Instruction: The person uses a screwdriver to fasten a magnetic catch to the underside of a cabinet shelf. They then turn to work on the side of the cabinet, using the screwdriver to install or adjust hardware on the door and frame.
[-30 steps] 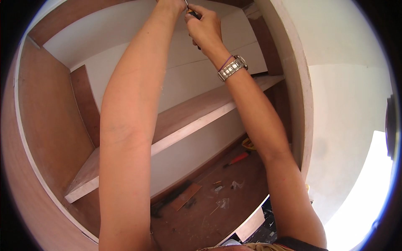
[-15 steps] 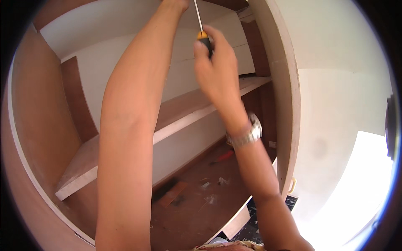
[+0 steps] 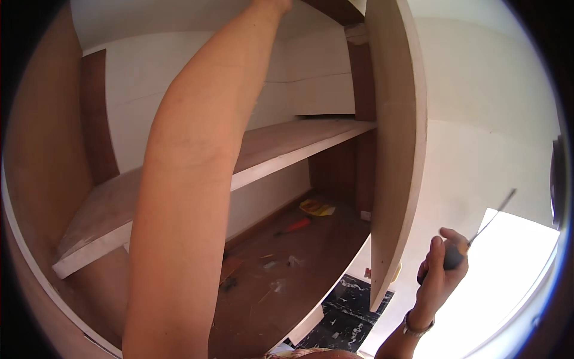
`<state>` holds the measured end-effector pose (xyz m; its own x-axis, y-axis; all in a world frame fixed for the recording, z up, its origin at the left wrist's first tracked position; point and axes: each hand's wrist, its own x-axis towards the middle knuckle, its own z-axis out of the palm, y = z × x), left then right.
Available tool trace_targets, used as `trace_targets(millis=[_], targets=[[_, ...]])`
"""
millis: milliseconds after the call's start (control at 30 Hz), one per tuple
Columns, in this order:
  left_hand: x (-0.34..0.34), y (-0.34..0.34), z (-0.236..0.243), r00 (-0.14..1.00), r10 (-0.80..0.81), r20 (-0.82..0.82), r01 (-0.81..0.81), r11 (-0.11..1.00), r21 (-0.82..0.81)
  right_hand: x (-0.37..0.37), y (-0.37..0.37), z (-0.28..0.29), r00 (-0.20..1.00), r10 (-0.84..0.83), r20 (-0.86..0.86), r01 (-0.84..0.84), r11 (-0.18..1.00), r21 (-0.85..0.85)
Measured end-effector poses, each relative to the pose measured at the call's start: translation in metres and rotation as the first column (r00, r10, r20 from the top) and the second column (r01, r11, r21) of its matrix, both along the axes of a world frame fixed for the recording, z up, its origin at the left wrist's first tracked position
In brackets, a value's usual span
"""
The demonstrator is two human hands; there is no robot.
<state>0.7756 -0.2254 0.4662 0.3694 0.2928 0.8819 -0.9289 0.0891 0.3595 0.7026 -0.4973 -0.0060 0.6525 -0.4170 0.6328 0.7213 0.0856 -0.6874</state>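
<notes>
My left arm reaches up across the cupboard to the top edge of the view, where my left hand (image 3: 278,5) is mostly cut off; its fingers are hidden. At the lower right my right hand (image 3: 439,266) is closed round the dark and yellow handle of a screwdriver (image 3: 455,254), whose thin shaft points up and right, out in front of the white wall and bright opening. A metal watch (image 3: 418,322) is on my right wrist. Between my arms are the cupboard's shelf (image 3: 305,134) and its upright side panel (image 3: 394,137).
On the cupboard's lower board (image 3: 299,257) lie a red-handled tool (image 3: 296,225), a yellow item (image 3: 317,207) and several small scraps. Dark marbled squares (image 3: 341,311) show below the cupboard's front edge. A brown beam (image 3: 332,11) crosses the top; a bright rectangle (image 3: 508,251) is at the right.
My right hand has swung down and to the right, out of the cupboard, carrying the screwdriver. My left arm stays raised, and the view has shifted slightly.
</notes>
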Motion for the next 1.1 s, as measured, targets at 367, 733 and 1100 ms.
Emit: trace_targets(millis=[367,733,1100], targets=[[0.006,-0.003,-0.005,0.999,0.024,0.025,-0.024,1.0,-0.009,0.065,0.008,-0.089,0.925,0.346,-0.159,-0.369,0.916,-0.155],[-0.009,-0.014,-0.014,0.991,0.128,-0.027,-0.129,0.991,-0.032,0.07,0.09,-0.106,0.801,0.576,-0.163,-0.598,0.755,-0.27],[-0.016,-0.011,-0.014,0.99,0.135,-0.032,-0.134,0.991,0.015,0.067,0.105,-0.101,0.853,0.496,-0.159,-0.521,0.8,-0.299]])
